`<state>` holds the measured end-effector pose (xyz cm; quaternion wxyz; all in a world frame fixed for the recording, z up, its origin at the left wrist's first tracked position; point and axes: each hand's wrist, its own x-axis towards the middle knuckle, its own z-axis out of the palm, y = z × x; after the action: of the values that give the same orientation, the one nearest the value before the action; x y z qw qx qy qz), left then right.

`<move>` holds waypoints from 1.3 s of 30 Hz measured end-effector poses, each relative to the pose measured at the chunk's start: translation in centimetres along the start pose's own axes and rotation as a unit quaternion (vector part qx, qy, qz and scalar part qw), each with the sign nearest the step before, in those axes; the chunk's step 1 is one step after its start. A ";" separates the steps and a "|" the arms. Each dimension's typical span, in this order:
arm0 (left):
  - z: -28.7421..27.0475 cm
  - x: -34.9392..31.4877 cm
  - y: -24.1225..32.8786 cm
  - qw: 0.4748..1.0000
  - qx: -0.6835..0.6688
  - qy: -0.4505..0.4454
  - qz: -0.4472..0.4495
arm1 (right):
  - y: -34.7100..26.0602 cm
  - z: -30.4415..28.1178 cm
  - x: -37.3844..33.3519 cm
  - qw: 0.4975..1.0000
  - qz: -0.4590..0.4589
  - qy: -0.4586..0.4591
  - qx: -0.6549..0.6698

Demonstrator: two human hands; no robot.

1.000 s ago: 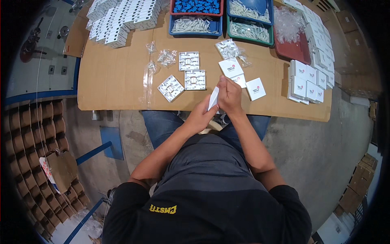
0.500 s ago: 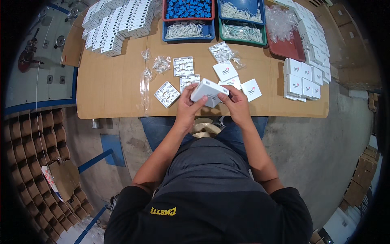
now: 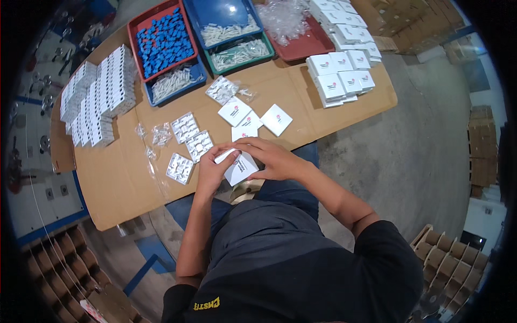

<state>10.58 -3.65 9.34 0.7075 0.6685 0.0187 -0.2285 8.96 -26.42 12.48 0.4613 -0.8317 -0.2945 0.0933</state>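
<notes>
Left hand [image 3: 211, 168]: closed on the left side of a white square housing [image 3: 240, 171], thumb laid over its printed face. Right hand [image 3: 276, 161]: gripping the same housing, fingers over the far edge, thumb at the right-hand corner. Housing: held tilted at the front edge of a cardboard-covered table [image 3: 121, 185], above the lap. Just beyond the hands: two printed white squares, one [image 3: 235, 111] overlapping the other [image 3: 246, 129], with a third square [image 3: 277, 119] beside them to the right. To the left: three open-faced white housings [image 3: 180, 168], interiors upward, and small clear bags of parts [image 3: 161, 134]. Farther back: a fourth open housing [image 3: 221, 90], a clear bag at its right side. At the far side: a red tray [image 3: 133, 46] of blue pieces; two blue trays [image 3: 212, 13] and a green tray [image 3: 214, 69] holding white tube-like pieces; a second red tray [image 3: 307, 47] with clear plastic bags. Far left: stacked white boxes with dark openings [image 3: 99, 102]. Far right: stacked printed white boxes [image 3: 336, 79].
</notes>
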 end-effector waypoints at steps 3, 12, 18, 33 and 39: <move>0.8 0.2 0.8 0.998 -0.053 -0.004 -0.024 | 2.5 -1.4 -1.5 0.991 0.044 0.085 -0.091; -1.2 -1.9 -2.7 0.987 0.049 0.134 0.073 | 16.8 -17.0 -5.5 0.764 0.206 0.517 -0.326; -3.0 -3.3 -6.4 0.963 0.107 0.226 0.105 | 22.1 -23.6 -5.6 0.686 0.330 0.496 -0.418; -5.5 -4.2 -7.9 0.882 0.338 0.291 0.151 | 20.3 -19.2 -3.9 0.723 0.148 0.520 -0.431; -6.7 -2.4 -4.8 0.814 0.513 0.251 0.110 | 9.7 -0.1 -0.5 0.958 0.090 0.234 -0.141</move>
<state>8.61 3.48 4.96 0.2532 0.9661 0.0020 0.0500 12.49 -30.72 4.49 0.3847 -0.9100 -0.1125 -0.1056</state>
